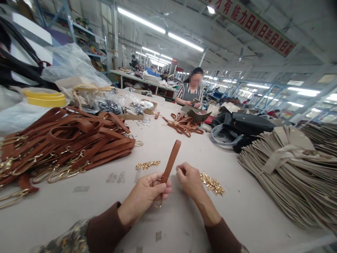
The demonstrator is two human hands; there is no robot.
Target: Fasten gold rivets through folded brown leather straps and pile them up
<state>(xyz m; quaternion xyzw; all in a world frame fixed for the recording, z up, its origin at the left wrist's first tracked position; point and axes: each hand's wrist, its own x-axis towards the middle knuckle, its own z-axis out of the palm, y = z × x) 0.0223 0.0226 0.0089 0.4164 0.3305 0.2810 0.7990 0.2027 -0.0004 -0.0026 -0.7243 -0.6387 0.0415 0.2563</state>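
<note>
My left hand grips a brown leather wrist strap near its lower end, thumb on top. The strap's loop points up and away, and a gold metal clasp hangs out below my fingers. Just right of the strap, my right hand is closed with curled fingers and does not touch it. Whatever those fingertips may pinch is hidden. A small heap of gold metal fittings lies beside my right hand. Another gold heap lies beyond my left hand.
A large pile of brown straps with gold clasps covers the left of the table. More brown straps lie ahead. Stacked beige pieces and black bags stand at the right. A person works across the table.
</note>
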